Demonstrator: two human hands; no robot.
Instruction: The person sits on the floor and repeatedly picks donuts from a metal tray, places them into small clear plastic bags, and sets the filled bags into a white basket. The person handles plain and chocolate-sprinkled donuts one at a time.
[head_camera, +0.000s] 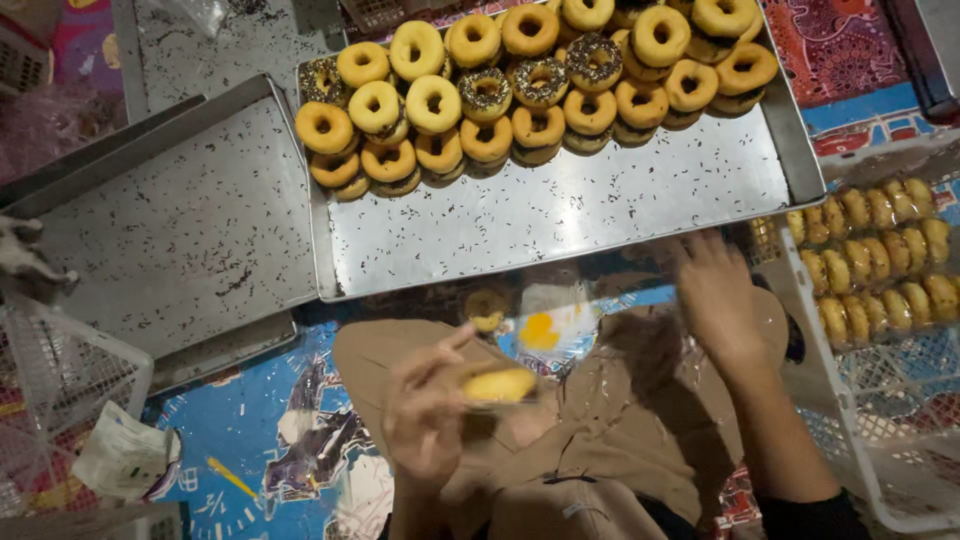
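Note:
My left hand (425, 410) holds a yellow-glazed doughnut (498, 385) over my lap, fingers closed around it. My right hand (718, 300) reaches out to the right with its fingers spread, on or inside a thin clear plastic bag (640, 330) that is blurred by motion. Beyond my knees stands a metal tray (560, 215) with several doughnuts (530, 80) piled at its far end, some yellow-glazed, some with dark sprinkles. The near half of that tray is bare, dotted with loose sprinkles.
A second metal tray (190, 230) lies to the left, bare but for sprinkles. A white plastic basket (880, 300) at right holds clear packs of doughnuts (880, 255). Another white basket (60, 370) and a crumpled paper (125, 455) lie at lower left on a patterned mat.

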